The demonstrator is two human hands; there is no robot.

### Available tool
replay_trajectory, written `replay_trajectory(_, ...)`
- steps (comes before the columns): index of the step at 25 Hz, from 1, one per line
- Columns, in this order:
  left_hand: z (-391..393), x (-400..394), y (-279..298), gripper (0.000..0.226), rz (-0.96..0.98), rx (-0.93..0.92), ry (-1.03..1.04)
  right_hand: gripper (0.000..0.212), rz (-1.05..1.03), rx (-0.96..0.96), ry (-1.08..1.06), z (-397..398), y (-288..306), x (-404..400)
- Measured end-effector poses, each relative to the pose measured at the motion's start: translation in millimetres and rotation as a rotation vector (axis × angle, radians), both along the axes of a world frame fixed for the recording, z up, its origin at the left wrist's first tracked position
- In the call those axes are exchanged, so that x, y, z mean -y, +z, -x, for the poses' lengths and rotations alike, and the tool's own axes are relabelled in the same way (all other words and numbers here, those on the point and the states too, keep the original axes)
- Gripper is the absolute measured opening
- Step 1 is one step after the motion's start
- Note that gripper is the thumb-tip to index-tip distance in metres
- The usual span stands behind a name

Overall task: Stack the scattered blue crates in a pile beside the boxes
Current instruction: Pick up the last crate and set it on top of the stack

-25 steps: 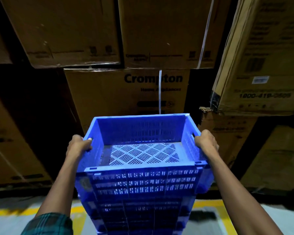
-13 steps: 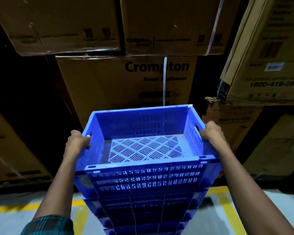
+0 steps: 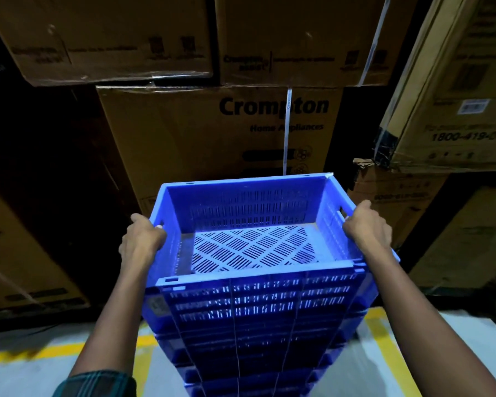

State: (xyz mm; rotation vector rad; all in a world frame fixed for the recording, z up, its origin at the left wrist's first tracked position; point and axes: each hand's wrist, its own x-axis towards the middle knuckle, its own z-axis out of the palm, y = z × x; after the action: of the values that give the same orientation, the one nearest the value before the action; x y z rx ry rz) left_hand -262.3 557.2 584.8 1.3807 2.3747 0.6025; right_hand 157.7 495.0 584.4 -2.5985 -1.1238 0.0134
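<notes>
A blue slotted crate (image 3: 249,299) sits on top of a tall pile of blue crates (image 3: 249,353) right in front of me. My left hand (image 3: 141,242) grips the top crate's left handle slot, and my right hand (image 3: 367,227) grips its right handle slot. The crate is empty inside; its perforated floor shows. The pile's base runs out of view at the bottom edge. The pile stands close in front of a wall of brown cardboard boxes (image 3: 212,133).
Cardboard boxes are stacked high behind and to both sides, one printed "Crompton" with a white strap (image 3: 286,133). A leaning box (image 3: 453,110) stands at the right. Grey floor with yellow lines (image 3: 390,353) lies below, left and right of the pile.
The view has tilted and the crate sits slightly farther right and up in frame. Both hands keep the same grip on the top crate.
</notes>
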Motion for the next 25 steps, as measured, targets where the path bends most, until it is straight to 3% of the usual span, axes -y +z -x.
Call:
replay_trajectory(4, -3, 8, -3, 0.045, -0.085, -0.091, -0.017, 0.038, 0.0, 0.017, 0.02, 5, 0, 1)
replay_trajectory(8, -11, 14, 6, 0.043, -0.385, -0.375, -0.157, 0.045, -0.044, 0.111, 0.062, 24, 9, 12)
replay_trajectory(11, -24, 29, 11, 0.038, -0.588, -0.281, -0.517, 0.052, -0.146, 0.126, 0.165, 50, 15, 35)
replay_trajectory(14, -49, 65, 4, 0.055, -0.408, -0.156, -1.036, 0.045, -0.265, -0.063, 0.343, 90, 0, 69)
replay_trajectory(16, -61, 78, 2, 0.078, -0.345, -0.158, -1.205, 0.045, -0.344, -0.026, 0.426, 117, -16, 88)
replay_trajectory(18, -67, 82, 0, 0.092, -0.401, -0.256, -1.24, 0.043, -0.422, 0.078, 0.438, 134, -26, 95)
replay_trajectory(22, -75, 90, -11, 0.071, -0.525, -0.413, -1.169, 0.046, -0.406, 0.172, 0.418, 139, -35, 95)
replay_trajectory(25, -77, 95, -13, 0.077, -0.51, -0.422, -1.124, 0.048, -0.367, 0.223, 0.402, 140, -34, 91)
